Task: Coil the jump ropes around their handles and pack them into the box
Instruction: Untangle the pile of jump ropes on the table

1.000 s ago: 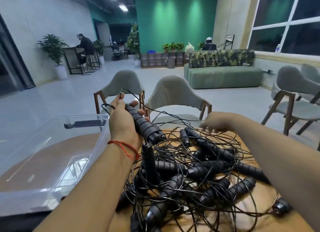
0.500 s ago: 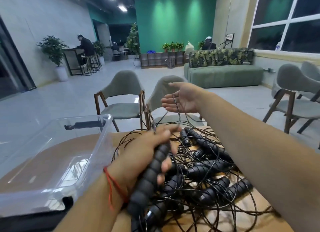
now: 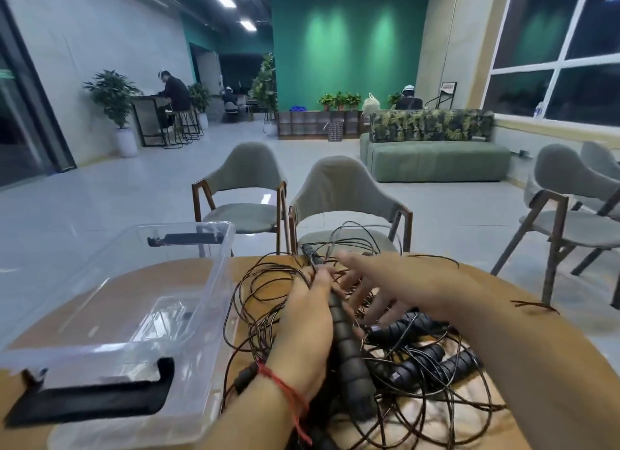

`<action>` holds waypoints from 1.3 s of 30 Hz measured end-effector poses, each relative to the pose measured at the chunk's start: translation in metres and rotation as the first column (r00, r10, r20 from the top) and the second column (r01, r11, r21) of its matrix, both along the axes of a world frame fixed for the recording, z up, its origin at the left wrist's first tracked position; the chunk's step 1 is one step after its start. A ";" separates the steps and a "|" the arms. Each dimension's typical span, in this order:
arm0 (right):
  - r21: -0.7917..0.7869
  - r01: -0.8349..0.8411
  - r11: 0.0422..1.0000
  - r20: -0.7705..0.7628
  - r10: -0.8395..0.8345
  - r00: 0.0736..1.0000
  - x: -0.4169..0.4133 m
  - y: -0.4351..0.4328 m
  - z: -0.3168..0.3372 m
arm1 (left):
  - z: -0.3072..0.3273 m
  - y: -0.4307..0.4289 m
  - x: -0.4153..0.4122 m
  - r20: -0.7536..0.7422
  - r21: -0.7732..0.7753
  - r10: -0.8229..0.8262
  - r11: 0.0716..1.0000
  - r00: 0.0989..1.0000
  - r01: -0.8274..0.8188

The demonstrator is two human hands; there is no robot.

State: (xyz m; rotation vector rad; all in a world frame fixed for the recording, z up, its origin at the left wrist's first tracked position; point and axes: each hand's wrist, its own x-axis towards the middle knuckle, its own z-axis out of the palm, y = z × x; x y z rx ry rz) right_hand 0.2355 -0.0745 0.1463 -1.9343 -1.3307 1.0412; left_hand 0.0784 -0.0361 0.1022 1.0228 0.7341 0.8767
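Right hand [image 3: 399, 282] has dropped from mid-air to the cord [image 3: 255, 302], fingers spread, holding nothing; left hand [image 3: 302, 329] clamps 1 ribbed handle [image 3: 349, 352] steady for coiling.

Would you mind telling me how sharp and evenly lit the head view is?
Head view: right hand motion-blurred, left hand gripping the jump rope handle sharper; ceiling lights glare on the clear plastic box; wide-angle bending at the edges.

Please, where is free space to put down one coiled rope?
The clear box looks bare inside. The table shows bare wood only behind the box and along the far rim. Right of the box, tangled ropes and both hands crowd it.
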 end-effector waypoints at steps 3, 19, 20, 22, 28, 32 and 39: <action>0.137 0.031 0.990 -0.265 0.006 0.964 -0.021 -0.023 -0.021 | 0.008 0.016 0.008 0.078 -0.086 0.074 0.994 0.994 -0.068; 0.370 0.133 0.919 -0.553 0.102 0.827 -0.018 -0.011 -0.097 | 0.070 0.097 0.059 0.266 -0.263 -0.050 0.957 0.963 0.123; 0.383 0.148 0.912 -0.583 0.114 0.805 -0.018 -0.009 -0.100 | 0.075 0.097 0.064 0.273 -0.259 -0.060 0.957 0.960 0.133; 0.391 0.172 0.904 -0.692 0.166 0.703 -0.018 -0.005 -0.106 | 0.074 0.103 0.077 0.326 -0.256 -0.060 0.955 0.943 0.149; 0.414 0.202 0.888 -0.866 0.316 0.388 -0.025 -0.004 -0.111 | 0.064 0.117 0.102 0.471 -0.251 -0.059 0.948 0.880 0.198; 0.363 0.190 0.912 -0.883 0.272 0.381 -0.026 -0.010 -0.104 | 0.061 0.115 0.106 0.339 -0.231 -0.096 0.956 0.936 0.181; 0.229 0.182 0.956 -0.794 0.075 0.604 -0.006 -0.034 -0.116 | 0.102 0.207 0.111 -0.044 -0.007 0.012 1.000 0.999 -0.012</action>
